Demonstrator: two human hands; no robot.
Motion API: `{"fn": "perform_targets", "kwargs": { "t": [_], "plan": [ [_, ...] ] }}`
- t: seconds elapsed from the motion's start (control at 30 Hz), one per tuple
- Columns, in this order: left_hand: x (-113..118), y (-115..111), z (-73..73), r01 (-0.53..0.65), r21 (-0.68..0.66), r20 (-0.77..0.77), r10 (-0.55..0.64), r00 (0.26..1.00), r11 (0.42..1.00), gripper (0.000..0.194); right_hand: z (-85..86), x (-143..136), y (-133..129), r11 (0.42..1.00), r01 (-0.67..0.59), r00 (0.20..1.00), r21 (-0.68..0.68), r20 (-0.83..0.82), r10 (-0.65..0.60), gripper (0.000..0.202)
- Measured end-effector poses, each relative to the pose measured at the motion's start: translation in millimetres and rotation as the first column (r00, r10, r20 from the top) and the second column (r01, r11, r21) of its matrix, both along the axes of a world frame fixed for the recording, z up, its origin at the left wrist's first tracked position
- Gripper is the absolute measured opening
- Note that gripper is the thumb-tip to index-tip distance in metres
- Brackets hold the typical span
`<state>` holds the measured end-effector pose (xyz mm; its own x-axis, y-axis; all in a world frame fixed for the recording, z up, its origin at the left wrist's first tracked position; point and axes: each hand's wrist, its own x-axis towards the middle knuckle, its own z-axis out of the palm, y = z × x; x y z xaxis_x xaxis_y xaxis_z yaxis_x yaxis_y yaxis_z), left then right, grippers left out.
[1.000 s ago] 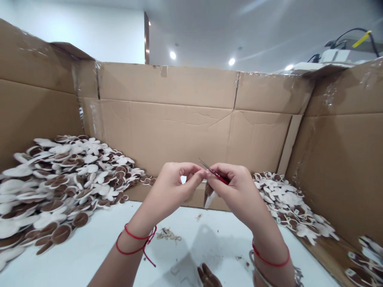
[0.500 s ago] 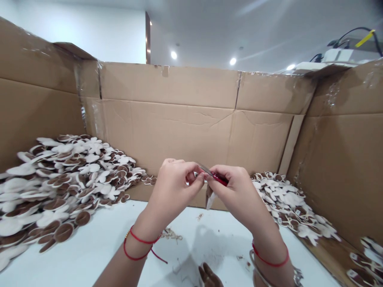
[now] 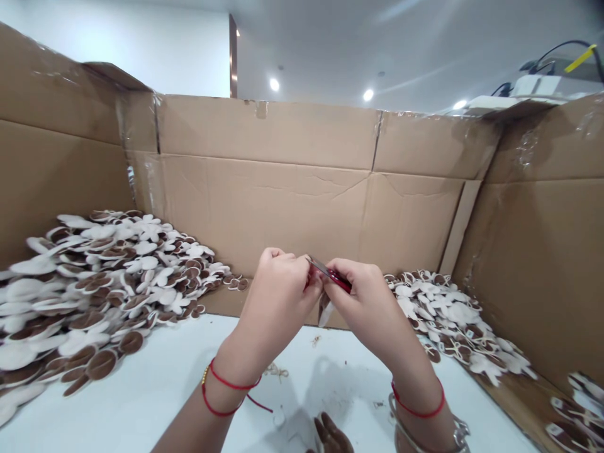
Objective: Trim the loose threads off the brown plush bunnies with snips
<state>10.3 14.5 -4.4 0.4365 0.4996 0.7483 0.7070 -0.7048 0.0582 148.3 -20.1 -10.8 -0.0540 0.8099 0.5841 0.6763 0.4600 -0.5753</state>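
My right hand (image 3: 370, 302) is closed around small red-handled scissors (image 3: 340, 280), whose metal blade points up and left towards my left hand. My left hand (image 3: 283, 296) is pinched shut close to the blade, its fingertips partly hidden. Between the hands hangs a brown and white fabric piece (image 3: 324, 313), which seems to be held at its top by my left fingers. Lower down, near the bottom edge of the view, a brown rabbit-eared piece (image 3: 333, 434) lies on the white table.
Brown and white fabric pieces (image 3: 99, 289) are heaped at left. Another pile (image 3: 453, 314) lies at right, some pieces with cords and tags. Cardboard walls (image 3: 283, 201) surround the white table (image 3: 189, 377). Loose thread scraps (image 3: 277, 372) lie near my left wrist.
Both hands have shifted slightly: my right hand with the scissors has moved a little left, and the blade is nearer my left fingers. The hanging piece has also moved slightly left.
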Motion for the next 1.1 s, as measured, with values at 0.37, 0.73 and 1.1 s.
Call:
{"fn": "perform_targets", "kwargs": {
  "t": [0.37,0.73,1.1],
  "plan": [
    [-6.9,-0.6,7.7,0.117,-0.235,0.103,-0.095,0.990,0.965,0.021,1.9,3.3,-4.3,0.999,-0.051,0.996,-0.015,-0.074,0.050,0.022],
    [-5.1,-4.5,7.3,0.151,-0.206,0.089,-0.135,0.987,0.967,0.024,5.2,5.8,-8.6,0.997,-0.064,0.997,-0.051,-0.048,0.061,0.017],
    [0.0,-8.3,6.6,0.058,-0.211,0.069,-0.045,0.997,0.976,0.028,5.3,9.5,-9.4,0.996,-0.066,0.997,-0.055,-0.031,0.064,0.019]
  ]
}}
